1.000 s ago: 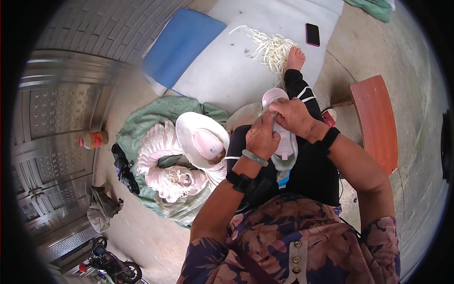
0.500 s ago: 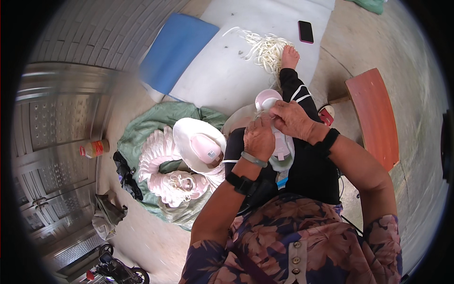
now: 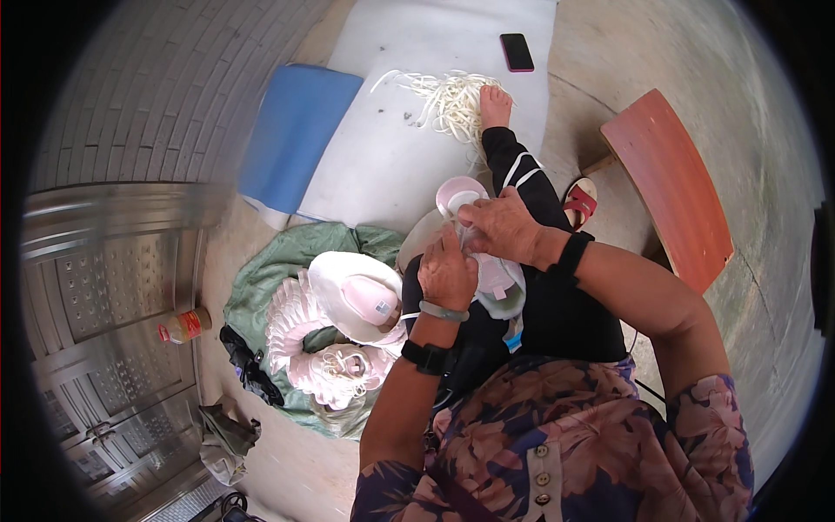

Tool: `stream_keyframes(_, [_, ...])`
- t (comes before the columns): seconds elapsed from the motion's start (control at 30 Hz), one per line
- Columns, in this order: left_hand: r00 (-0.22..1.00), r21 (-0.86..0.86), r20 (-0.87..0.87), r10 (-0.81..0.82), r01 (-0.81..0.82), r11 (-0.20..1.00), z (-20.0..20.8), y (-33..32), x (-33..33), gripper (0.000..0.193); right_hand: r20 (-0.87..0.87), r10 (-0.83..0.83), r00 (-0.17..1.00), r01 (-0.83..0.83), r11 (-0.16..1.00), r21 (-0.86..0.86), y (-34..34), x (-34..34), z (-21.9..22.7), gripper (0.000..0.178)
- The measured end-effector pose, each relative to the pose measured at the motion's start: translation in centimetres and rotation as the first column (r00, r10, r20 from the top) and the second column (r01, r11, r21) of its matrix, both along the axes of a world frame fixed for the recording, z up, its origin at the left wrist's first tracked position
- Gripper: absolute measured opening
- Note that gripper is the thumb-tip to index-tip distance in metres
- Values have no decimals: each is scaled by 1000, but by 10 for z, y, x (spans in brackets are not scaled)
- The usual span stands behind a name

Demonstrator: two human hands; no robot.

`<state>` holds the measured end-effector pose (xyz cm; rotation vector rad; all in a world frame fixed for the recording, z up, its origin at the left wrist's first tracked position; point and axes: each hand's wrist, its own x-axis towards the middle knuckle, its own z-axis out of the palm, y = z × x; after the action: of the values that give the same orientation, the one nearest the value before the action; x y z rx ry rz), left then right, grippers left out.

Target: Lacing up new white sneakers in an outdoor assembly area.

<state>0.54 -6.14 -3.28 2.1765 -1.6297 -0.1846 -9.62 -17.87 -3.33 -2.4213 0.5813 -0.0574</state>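
Note:
Across my lap lies a pink-and-white fabric piece (image 3: 461,193) with a rounded, cup-like far end and a pale tag near its other end; its exact kind I cannot make out. My left hand (image 3: 447,274) pinches its middle part, fingers bent. My right hand (image 3: 504,228) meets it from the right, thumb and fingertips closed at the same spot. Whatever thin bit lies between the fingertips is hidden. At the left of my knee rests a wide white piece with a pink oval middle (image 3: 370,297). Beside it curves a row of nested pink-and-white pieces (image 3: 291,326).
Cream-white strips (image 3: 452,106) lie heaped by my bare foot on a white sheet (image 3: 365,165). A phone (image 3: 517,52), a blue pad (image 3: 300,130), a green cloth (image 3: 261,261), a bottle (image 3: 184,326), a reddish wooden bench (image 3: 674,183) and a red sandal (image 3: 580,202) surround me.
The whole scene has shifted left and mostly down in the picture as the view turned. Both hands stay together at the pink-and-white piece; the right hand has moved slightly over the left fingertips.

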Motion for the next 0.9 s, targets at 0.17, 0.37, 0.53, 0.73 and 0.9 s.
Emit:
stream_keyframes(0.17, [998,96,33,-46,43,994,0,-4,2,42,-55,-66,996,66,998,15,4,2,3,30])
stream_keyframes(0.37, [994,221,-105,20,4,975,5,1,2,40,-74,-134,988,131,990,-44,17,8,3,28])
stream_keyframes(0.53, [995,67,-96,2,4,998,1,12,5,41,91,-71,993,82,988,-128,19,8,-8,32])
stream_keyframes(0.73, [986,-25,-154,-68,65,998,-3,13,19,36,228,120,966,-64,969,-239,7,12,-13,31])
stream_keyframes(0.9, [958,132,-286,-33,73,989,-1,5,32,30,258,166,952,-95,959,-267,5,11,-8,33])
